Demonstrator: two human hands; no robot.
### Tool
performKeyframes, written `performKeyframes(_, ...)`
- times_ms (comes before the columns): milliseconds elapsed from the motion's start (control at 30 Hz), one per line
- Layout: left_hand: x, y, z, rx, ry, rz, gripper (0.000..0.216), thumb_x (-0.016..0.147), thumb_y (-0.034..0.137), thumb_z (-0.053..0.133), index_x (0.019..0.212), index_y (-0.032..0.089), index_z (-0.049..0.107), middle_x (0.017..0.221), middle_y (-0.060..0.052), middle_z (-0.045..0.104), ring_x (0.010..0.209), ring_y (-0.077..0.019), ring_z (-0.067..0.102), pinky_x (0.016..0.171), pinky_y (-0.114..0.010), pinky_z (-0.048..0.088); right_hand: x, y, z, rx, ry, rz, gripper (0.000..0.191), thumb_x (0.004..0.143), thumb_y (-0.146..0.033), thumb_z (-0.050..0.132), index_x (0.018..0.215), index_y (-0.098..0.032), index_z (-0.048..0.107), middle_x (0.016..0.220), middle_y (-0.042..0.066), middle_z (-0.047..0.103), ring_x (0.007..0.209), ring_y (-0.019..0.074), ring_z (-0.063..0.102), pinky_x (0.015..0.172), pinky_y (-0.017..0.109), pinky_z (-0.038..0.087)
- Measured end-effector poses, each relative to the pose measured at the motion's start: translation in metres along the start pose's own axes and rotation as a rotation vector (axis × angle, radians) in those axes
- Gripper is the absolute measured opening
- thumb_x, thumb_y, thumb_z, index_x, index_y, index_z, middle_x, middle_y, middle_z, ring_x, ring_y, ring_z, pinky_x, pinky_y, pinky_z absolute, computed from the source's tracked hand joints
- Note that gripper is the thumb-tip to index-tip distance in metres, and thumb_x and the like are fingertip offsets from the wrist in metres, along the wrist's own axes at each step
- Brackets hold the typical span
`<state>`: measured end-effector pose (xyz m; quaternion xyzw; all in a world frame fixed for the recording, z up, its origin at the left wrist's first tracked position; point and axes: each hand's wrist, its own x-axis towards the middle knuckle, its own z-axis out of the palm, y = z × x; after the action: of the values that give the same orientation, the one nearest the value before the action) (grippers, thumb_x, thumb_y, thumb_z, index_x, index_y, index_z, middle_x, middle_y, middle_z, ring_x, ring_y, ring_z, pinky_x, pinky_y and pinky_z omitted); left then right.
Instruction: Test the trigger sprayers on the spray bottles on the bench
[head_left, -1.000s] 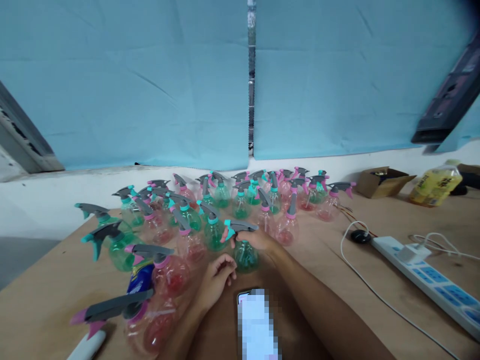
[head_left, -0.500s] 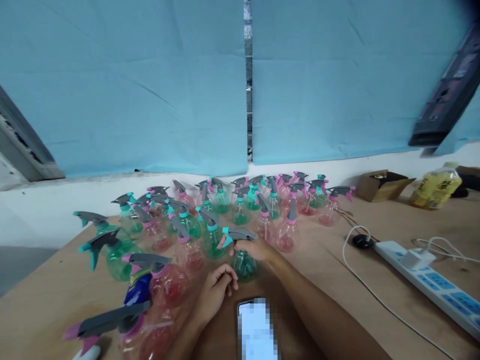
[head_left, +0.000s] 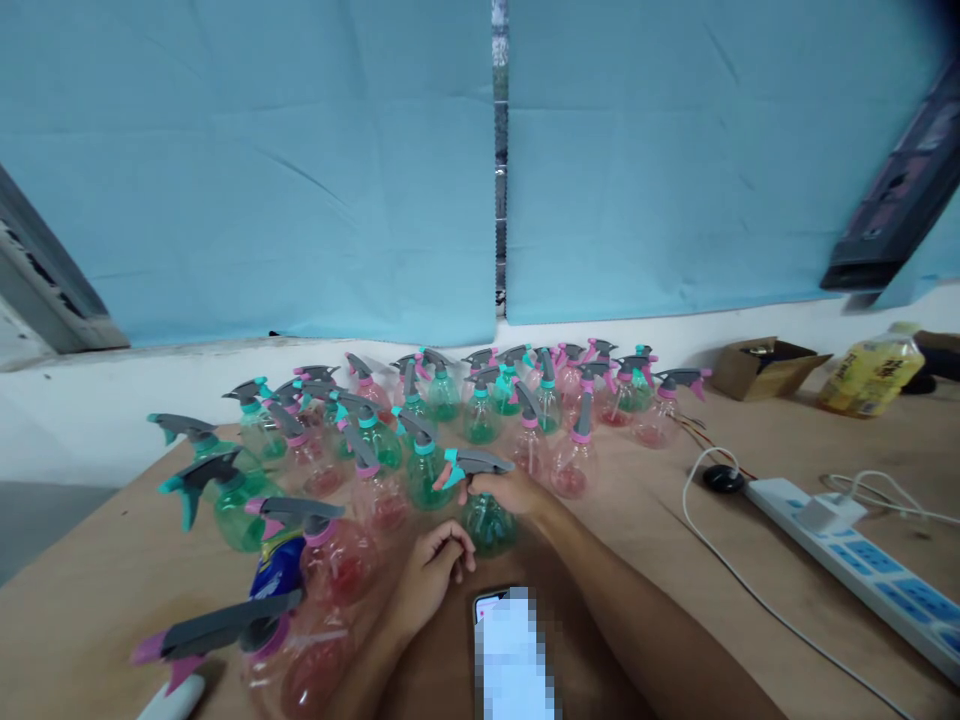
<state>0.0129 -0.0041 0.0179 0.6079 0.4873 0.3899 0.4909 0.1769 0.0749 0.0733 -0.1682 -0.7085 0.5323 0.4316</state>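
- Closed around the neck of a green spray bottle (head_left: pixel 487 525), the right hand (head_left: pixel 510 492) had its fingers wrapped just under the grey trigger head (head_left: pixel 476 462), whose teal lever pointed left.
- That bottle stood upright on the wooden table (head_left: pixel 660 560), at the near edge of the crowd of bottles and just beyond the left hand.
- The left hand (head_left: pixel 429 572) rested on the table with its fingers curled in toward the palm; nothing showed between them.
- A phone (head_left: pixel 514 655) with a blurred screen lay flat just beside the left hand, between the two forearms.
- A pink spray bottle (head_left: pixel 341 560) stood near the left hand on its left, and another pink one (head_left: pixel 300 665) lay tipped over at the near left edge.
- Behind the held bottle, many green and pink spray bottles (head_left: pixel 450 410) stood close together in rows, reaching toward the wall.
- To the right, well apart from the hands, lay a white power strip (head_left: pixel 870 575) and a white cable (head_left: pixel 750 590).
- A cardboard box (head_left: pixel 765 365) and a yellow bottle (head_left: pixel 870 375) sat at the far right.
- A blue curtain (head_left: pixel 300 170) hung behind the table.
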Motion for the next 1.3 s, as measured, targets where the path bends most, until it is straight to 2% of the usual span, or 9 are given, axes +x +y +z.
performKeyframes(167,0.001,0.000,0.000,0.007,-0.003,0.005,0.016,0.081,0.025,0.046,0.073,0.018,0.058,0.063,0.001,0.063,0.053,-0.0111,0.051,0.055,-0.022,0.037,0.000,0.010,0.001,0.069,0.045,0.042,0.029,0.065,-0.016,0.048,0.082,-0.018,0.071,0.073,0.000,0.067,0.063,0.0145,0.058,0.064,0.026,0.046)
performKeyframes(367,0.002,-0.003,-0.001,0.015,-0.002,0.010,0.016,0.082,0.024,0.044,0.074,0.018,0.057,0.063,0.001,0.063,0.054,-0.0110,0.050,0.055,-0.022,0.037,0.000,0.009,-0.003,-0.023,0.009,0.006,0.030,0.067,-0.014,0.048,0.084,-0.019,0.073,0.071,-0.001,0.067,0.074,0.0159,0.061,0.073,0.027,0.047)
performKeyframes(467,0.003,-0.004,-0.001,0.021,-0.002,0.012,0.016,0.082,0.024,0.044,0.075,0.018,0.057,0.063,0.001,0.063,0.053,-0.0110,0.050,0.055,-0.022,0.036,0.000,0.009,-0.002,-0.002,0.016,0.011,0.031,0.066,-0.014,0.048,0.085,-0.018,0.073,0.071,-0.001,0.067,0.069,0.0149,0.060,0.070,0.026,0.047)
performKeyframes(633,0.001,-0.003,-0.001,0.021,-0.013,0.017,0.016,0.082,0.025,0.045,0.074,0.018,0.057,0.063,0.001,0.062,0.054,-0.0115,0.051,0.056,-0.023,0.037,0.000,0.014,0.003,0.114,0.062,0.029,0.024,0.064,-0.016,0.049,0.076,-0.018,0.071,0.071,0.001,0.067,0.067,0.0160,0.061,0.064,0.027,0.047)
performKeyframes(800,0.001,-0.001,0.000,0.021,0.005,0.009,0.016,0.082,0.025,0.045,0.074,0.018,0.057,0.063,0.001,0.062,0.053,-0.0114,0.050,0.055,-0.023,0.037,-0.002,0.013,0.001,0.041,0.076,0.013,0.029,0.067,-0.014,0.050,0.084,-0.020,0.073,0.076,0.000,0.068,0.072,0.0156,0.061,0.071,0.027,0.046)
performKeyframes(933,0.001,-0.001,0.000,0.031,0.002,0.011,0.016,0.081,0.024,0.044,0.074,0.018,0.057,0.063,0.002,0.062,0.053,-0.0114,0.051,0.055,-0.023,0.037,-0.003,0.012,0.000,0.021,0.055,0.029,0.031,0.068,-0.013,0.050,0.087,-0.020,0.073,0.076,-0.001,0.068,0.072,0.0143,0.060,0.070,0.026,0.044)
performKeyframes(1167,0.000,-0.005,-0.001,0.028,0.005,0.017,0.017,0.082,0.025,0.045,0.074,0.018,0.058,0.063,0.002,0.063,0.053,-0.0113,0.051,0.055,-0.022,0.037,0.000,0.018,0.005,0.096,0.110,0.028,0.020,0.065,-0.015,0.050,0.073,-0.018,0.068,0.071,0.000,0.065,0.068,0.0158,0.061,0.066,0.027,0.047)
performKeyframes(1233,0.001,-0.005,-0.001,0.017,0.013,0.012,0.016,0.082,0.026,0.045,0.075,0.018,0.058,0.063,0.002,0.062,0.053,-0.0112,0.051,0.055,-0.022,0.037,0.000,0.020,0.007,0.035,0.135,0.017,0.023,0.067,-0.015,0.050,0.079,-0.019,0.069,0.073,0.000,0.066,0.069,0.0160,0.061,0.069,0.028,0.049)
performKeyframes(1300,0.001,-0.004,-0.001,0.010,0.015,0.009,0.015,0.081,0.025,0.046,0.075,0.019,0.058,0.063,0.002,0.062,0.053,-0.0113,0.051,0.055,-0.022,0.037,0.000,0.022,0.010,-0.051,0.216,0.007,0.029,0.071,-0.016,0.050,0.093,-0.020,0.068,0.077,0.000,0.066,0.069,0.0158,0.060,0.072,0.029,0.051)
